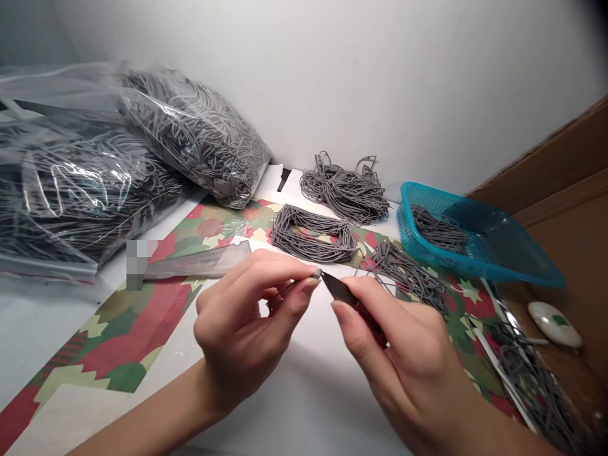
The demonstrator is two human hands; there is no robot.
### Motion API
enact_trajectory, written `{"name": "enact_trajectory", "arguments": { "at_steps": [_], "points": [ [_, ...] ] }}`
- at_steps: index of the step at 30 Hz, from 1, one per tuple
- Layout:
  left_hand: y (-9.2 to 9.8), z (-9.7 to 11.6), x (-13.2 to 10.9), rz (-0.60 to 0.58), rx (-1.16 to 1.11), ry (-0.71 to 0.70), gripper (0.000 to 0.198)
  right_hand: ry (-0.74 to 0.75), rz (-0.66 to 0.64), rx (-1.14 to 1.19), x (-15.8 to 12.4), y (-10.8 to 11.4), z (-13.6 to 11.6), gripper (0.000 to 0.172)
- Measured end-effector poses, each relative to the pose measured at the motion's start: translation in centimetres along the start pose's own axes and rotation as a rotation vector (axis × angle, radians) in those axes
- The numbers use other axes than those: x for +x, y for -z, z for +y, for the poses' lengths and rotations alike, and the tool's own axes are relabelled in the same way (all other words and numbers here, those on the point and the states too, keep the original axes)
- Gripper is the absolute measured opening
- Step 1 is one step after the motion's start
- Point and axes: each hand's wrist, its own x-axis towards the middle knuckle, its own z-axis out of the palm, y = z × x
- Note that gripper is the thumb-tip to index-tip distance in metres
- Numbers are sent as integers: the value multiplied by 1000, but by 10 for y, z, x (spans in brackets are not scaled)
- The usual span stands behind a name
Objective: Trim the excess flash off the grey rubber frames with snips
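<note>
A thin gray cord [284, 292] pinched in the left hand [242, 323], only a short length showing past the curled fingers, the rest hidden. Fingers of that hand closed together, held up above the printed paper. Facing it, the right hand [399, 354], clamped on a dark pointed strip [339, 290], probably metal, though too small to tell for sure. Its tip right at the left hand's fingertips, touching or just short of touching, impossible to say. Both hands close together, raised over the middle of the work surface.

Just beyond the hands, a tight rectangular bundle of gray cords [313, 235] lying on the red-and-green printed paper [114, 335]. To its right, a looser bundle of gray cords [408, 277], and behind, a tangled heap of gray cords [344, 193], some loops sticking up, against the white wall [380, 76]. Further right, a blue plastic basket [418, 209], tilted, with a small pile of gray cords [439, 229] inside. Lower right, another heap of gray cords [532, 380] — spilling over the edge of the paper beside a white oval object [553, 323] on the brown cardboard [536, 190]. Across the left side, two clear plastic bags packed with gray cords [194, 136], one on top of the other. In front of them, a flat translucent strip [194, 265], partly covered by a blurred patch.
</note>
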Motion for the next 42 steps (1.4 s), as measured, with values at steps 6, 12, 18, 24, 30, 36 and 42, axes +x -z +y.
{"name": "enact_trajectory", "arguments": {
  "at_steps": [6, 12, 18, 24, 30, 36, 42],
  "points": [
    [0, 1, -1, -9, -32, 35, 20, 6, 4, 4, -1, -2, 0, 17],
    [-4, 5, 1, 3, -185, 220, 9, 15, 11, -17, 1, -6, 3, 17],
    [-6, 9, 4, -26, -359, 386, 6, 38, 11, -59, 2, -5, 6, 16],
    [-6, 8, 4, -33, -403, 481, 6, 62, 14, -103, 1, -5, 9, 15],
    [-5, 6, 5, -38, -410, 510, 7, 62, 6, -122, 1, -4, 9, 18],
    [-5, 5, 5, -43, -417, 523, 7, 68, 16, -148, 3, -4, 9, 18],
    [-5, 5, 5, -45, -399, 522, 9, 89, 37, -182, 2, -5, 10, 18]
  ]
}}
